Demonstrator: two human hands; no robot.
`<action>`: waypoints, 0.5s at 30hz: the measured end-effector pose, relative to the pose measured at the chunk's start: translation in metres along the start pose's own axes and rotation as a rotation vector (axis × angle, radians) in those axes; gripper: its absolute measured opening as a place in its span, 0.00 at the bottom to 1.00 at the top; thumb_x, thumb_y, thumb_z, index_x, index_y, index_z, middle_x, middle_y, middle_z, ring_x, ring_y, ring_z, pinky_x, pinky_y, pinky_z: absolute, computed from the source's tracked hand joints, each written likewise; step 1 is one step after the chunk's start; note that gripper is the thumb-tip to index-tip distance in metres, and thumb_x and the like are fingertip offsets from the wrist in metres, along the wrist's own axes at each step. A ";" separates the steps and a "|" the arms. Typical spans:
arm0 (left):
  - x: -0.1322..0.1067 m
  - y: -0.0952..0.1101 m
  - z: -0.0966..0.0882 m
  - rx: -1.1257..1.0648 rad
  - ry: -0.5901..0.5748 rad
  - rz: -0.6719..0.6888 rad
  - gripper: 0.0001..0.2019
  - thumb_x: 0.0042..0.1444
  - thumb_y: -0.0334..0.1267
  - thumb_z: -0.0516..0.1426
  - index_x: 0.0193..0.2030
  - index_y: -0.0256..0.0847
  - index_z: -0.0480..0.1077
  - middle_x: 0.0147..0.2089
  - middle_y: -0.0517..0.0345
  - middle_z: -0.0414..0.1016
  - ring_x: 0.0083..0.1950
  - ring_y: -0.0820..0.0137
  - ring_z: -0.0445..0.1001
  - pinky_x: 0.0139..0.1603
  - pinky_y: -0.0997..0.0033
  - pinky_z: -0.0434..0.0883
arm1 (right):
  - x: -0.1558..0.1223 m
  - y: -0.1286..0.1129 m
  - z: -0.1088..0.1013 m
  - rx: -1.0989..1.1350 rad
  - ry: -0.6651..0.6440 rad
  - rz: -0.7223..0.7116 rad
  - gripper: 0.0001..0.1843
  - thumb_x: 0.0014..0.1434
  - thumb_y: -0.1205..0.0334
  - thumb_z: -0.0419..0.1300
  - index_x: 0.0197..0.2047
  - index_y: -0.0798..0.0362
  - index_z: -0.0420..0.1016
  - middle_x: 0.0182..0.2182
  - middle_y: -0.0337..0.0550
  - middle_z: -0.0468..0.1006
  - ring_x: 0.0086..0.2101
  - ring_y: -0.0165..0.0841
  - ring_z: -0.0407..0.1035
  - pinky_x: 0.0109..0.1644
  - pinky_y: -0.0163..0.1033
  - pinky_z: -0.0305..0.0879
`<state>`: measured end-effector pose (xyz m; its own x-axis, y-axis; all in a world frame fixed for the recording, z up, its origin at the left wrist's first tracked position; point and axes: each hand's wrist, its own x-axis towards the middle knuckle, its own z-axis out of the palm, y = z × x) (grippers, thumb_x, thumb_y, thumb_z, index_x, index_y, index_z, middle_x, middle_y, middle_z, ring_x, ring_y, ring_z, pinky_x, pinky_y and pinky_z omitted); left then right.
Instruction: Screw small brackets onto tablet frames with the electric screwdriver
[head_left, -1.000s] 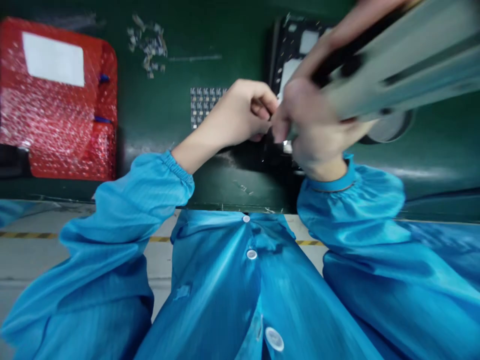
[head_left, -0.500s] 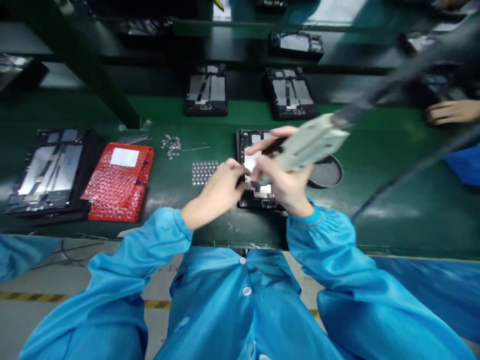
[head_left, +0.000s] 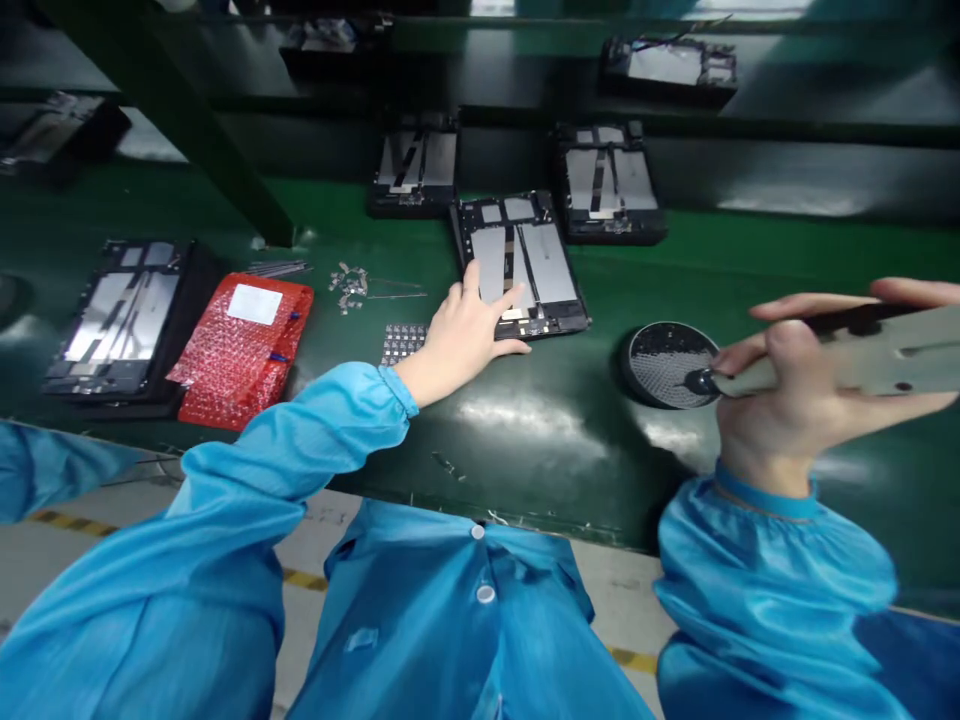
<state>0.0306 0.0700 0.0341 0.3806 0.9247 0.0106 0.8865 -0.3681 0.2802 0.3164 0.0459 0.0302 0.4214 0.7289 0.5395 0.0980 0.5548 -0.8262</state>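
Observation:
My left hand point(head_left: 469, 325) lies with fingers spread on the lower left part of an opened tablet point(head_left: 551, 260), which shows silvery panels and dark ribbon cables. The tablet sits at a slant between two stacks of similar units. Well off to the right, my right hand point(head_left: 795, 400) is wrapped round a pale electric screwdriver point(head_left: 892, 350), whose rear end runs out of view. Its dark tip is over a round dish point(head_left: 664, 345) with a textured grey inside; whether it touches is unclear. Beside my left wrist is a sheet of small printed parts point(head_left: 403, 342).
Stacked tablet units stand at the back left point(head_left: 416, 165) and back right point(head_left: 611, 185). On the left are another stack point(head_left: 124, 320) and a red bubble-wrap pouch point(head_left: 244, 350). Small metal pieces point(head_left: 349, 287) lie behind the sheet. A green post point(head_left: 225, 165) rises at left.
The tablet has slid away from me towards the back stacks, with my left hand on it. My right hand has carried the screwdriver from the tablet rightwards to the round dish.

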 end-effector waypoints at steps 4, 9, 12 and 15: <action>0.006 -0.006 -0.003 -0.037 -0.078 0.079 0.34 0.75 0.44 0.67 0.84 0.46 0.67 0.86 0.23 0.50 0.80 0.27 0.67 0.74 0.33 0.76 | -0.010 -0.010 -0.005 -0.009 -0.026 -0.039 0.41 0.54 0.49 0.70 0.55 0.59 0.48 0.37 0.39 0.72 0.30 0.27 0.69 0.24 0.32 0.59; 0.005 -0.025 0.009 -0.018 -0.075 0.239 0.32 0.78 0.41 0.63 0.85 0.48 0.64 0.88 0.27 0.47 0.85 0.32 0.62 0.82 0.34 0.68 | -0.014 -0.014 -0.014 -0.024 0.016 0.008 0.45 0.48 0.47 0.72 0.56 0.59 0.49 0.39 0.41 0.74 0.29 0.32 0.69 0.23 0.40 0.58; 0.019 -0.037 0.014 -0.046 -0.040 0.266 0.31 0.78 0.42 0.63 0.84 0.50 0.66 0.89 0.33 0.49 0.86 0.37 0.60 0.84 0.37 0.66 | -0.013 -0.009 -0.018 -0.022 0.032 0.058 0.50 0.43 0.44 0.75 0.56 0.58 0.50 0.38 0.41 0.74 0.26 0.34 0.66 0.21 0.42 0.54; 0.054 -0.050 0.013 -0.023 0.008 0.167 0.30 0.80 0.43 0.61 0.85 0.46 0.65 0.88 0.30 0.51 0.85 0.35 0.62 0.83 0.36 0.66 | -0.011 -0.006 -0.019 -0.038 0.041 0.086 0.51 0.40 0.44 0.76 0.55 0.58 0.51 0.38 0.41 0.74 0.26 0.34 0.65 0.22 0.43 0.55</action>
<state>0.0106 0.1374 0.0082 0.5200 0.8516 0.0662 0.8049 -0.5145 0.2958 0.3280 0.0273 0.0257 0.4660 0.7558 0.4600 0.0937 0.4749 -0.8751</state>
